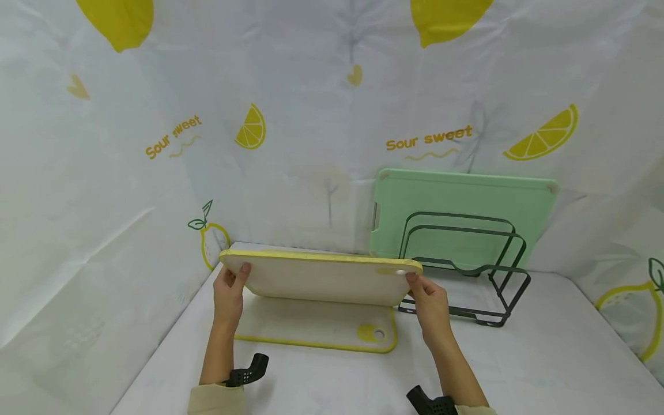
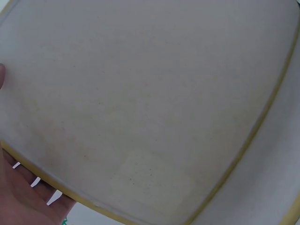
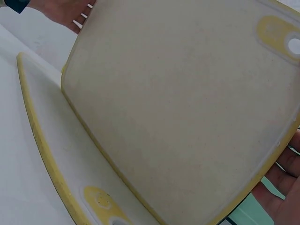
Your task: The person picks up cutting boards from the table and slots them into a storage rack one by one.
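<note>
A white cutting board [image 1: 321, 279] with a yellow rim is tilted up over a second one. My left hand [image 1: 230, 294] grips its left end, thumb on the face toward me and fingers behind. At the opposite end, near the hanging hole, my right hand [image 1: 432, 305] pinches the board the same way. The matching cutting board [image 1: 311, 323] lies flat on the table, partly covered by the raised one; its yellow hole patch [image 3: 101, 201] shows in the right wrist view. Whether the raised board's lower edge touches the flat board, I cannot tell.
A black wire rack [image 1: 510, 285] stands on the white table [image 1: 570, 346], just right of my right hand. A green cutting board [image 1: 467, 196] stands upright at the rack's back, near the lemon-printed curtain [image 1: 311, 115] behind the table.
</note>
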A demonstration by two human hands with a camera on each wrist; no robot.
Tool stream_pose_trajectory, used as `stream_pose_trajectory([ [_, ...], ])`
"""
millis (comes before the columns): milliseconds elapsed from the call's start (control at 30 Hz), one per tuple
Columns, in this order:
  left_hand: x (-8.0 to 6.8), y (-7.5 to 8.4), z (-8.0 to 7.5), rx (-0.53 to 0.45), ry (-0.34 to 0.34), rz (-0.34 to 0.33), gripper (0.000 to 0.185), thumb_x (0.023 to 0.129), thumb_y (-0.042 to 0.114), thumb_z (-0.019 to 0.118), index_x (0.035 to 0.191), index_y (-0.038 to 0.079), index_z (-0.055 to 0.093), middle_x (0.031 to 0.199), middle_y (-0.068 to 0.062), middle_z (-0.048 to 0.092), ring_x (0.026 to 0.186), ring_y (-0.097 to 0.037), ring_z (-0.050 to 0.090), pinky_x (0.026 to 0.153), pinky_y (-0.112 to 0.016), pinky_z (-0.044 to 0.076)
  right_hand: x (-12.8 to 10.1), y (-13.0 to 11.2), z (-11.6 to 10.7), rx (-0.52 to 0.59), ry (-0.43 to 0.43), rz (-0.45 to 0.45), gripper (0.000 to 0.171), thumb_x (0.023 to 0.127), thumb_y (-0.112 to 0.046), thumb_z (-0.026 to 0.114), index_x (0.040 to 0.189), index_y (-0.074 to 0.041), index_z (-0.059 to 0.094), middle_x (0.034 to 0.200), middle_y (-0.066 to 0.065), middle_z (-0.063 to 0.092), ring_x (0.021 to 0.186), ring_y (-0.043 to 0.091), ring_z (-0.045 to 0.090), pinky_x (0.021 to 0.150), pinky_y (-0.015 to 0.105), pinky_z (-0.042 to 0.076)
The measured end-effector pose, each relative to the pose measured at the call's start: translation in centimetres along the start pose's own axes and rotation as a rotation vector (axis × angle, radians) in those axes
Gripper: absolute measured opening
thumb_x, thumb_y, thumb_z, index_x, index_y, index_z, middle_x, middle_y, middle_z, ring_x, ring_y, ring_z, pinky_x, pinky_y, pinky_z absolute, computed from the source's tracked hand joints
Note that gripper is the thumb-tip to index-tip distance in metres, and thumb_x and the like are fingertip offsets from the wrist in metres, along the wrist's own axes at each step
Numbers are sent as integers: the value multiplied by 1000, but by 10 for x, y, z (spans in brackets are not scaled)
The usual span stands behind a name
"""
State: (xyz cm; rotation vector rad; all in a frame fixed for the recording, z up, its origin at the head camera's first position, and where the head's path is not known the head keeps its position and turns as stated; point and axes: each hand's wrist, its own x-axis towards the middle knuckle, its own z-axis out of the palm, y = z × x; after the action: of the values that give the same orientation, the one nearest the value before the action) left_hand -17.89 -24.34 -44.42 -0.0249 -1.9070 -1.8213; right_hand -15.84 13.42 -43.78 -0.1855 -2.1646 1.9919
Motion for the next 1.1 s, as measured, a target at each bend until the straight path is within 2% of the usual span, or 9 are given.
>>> stream_pose_trajectory([
  [167, 1, 0, 0, 11, 0, -2, 30, 102, 16, 58, 128, 2, 58, 111, 13, 63, 110, -1, 60, 96, -10, 45, -1, -3, 1, -19, 6, 27, 64, 101, -50, 53, 137, 3, 59, 141, 17, 60, 92, -14, 59, 119, 53, 38],
  [300, 1, 1, 1, 2, -8, -12, 28, 102, 15, 58, 127, 3, 58, 110, 14, 63, 109, -2, 60, 97, -11, 45, -2, -5, 0, -33, 10, 42, 67, 101, -53, 51, 138, 2, 59, 146, 21, 55, 96, -8, 58, 120, 54, 36],
  [433, 1, 4, 0, 14, -15, -27, 31, 102, 17, 59, 128, 1, 57, 109, 15, 63, 108, -2, 60, 96, -10, 44, -4, -8, 0, -40, 12, 54, 68, 101, -54, 50, 138, 3, 58, 148, 22, 54, 116, 14, 63, 121, 57, 33],
  [500, 1, 6, 0, 28, -13, -33, 33, 102, 18, 59, 129, 0, 57, 109, 15, 63, 107, -1, 60, 96, -10, 44, -5, -10, -1, -40, 9, 61, 69, 101, -54, 49, 138, 3, 57, 148, 22, 53, 126, 28, 60, 122, 58, 31],
  [600, 1, 8, -1, 51, -9, -43, 36, 102, 19, 59, 131, -2, 57, 109, 13, 62, 106, 1, 60, 94, -9, 44, -6, -11, -1, -41, 5, 71, 70, 101, -55, 49, 140, 3, 56, 149, 22, 52, 133, 36, 55, 122, 59, 29],
  [733, 0, 12, -1, 77, -7, -59, 39, 102, 21, 59, 132, -4, 57, 114, 5, 62, 105, 3, 60, 93, -7, 44, -7, -12, -1, -51, 10, 85, 71, 100, -57, 50, 139, 2, 57, 146, 21, 55, 120, 24, 59, 120, 58, 33],
  [833, 0, 16, -1, 93, -7, -67, 39, 102, 22, 59, 131, -4, 58, 117, -3, 63, 103, 5, 60, 91, -7, 45, -7, -12, -2, -55, 15, 93, 72, 99, -58, 51, 138, 2, 58, 137, 17, 60, 108, 11, 57, 118, 57, 36],
  [900, 0, 18, -1, 104, -9, -70, 38, 102, 22, 59, 130, -4, 58, 118, -6, 63, 102, 6, 60, 90, -7, 45, -6, -13, -3, -53, 20, 95, 72, 99, -58, 52, 138, 2, 59, 128, 12, 64, 103, 8, 55, 117, 56, 37],
  [1100, 0, 22, -1, 119, -16, -85, 36, 102, 23, 60, 128, -2, 60, 113, 2, 64, 100, 6, 60, 89, -7, 45, -6, -13, -3, -25, 25, 91, 71, 99, -56, 54, 136, 4, 59, 104, -10, 67, 93, 1, 58, 115, 53, 39],
])
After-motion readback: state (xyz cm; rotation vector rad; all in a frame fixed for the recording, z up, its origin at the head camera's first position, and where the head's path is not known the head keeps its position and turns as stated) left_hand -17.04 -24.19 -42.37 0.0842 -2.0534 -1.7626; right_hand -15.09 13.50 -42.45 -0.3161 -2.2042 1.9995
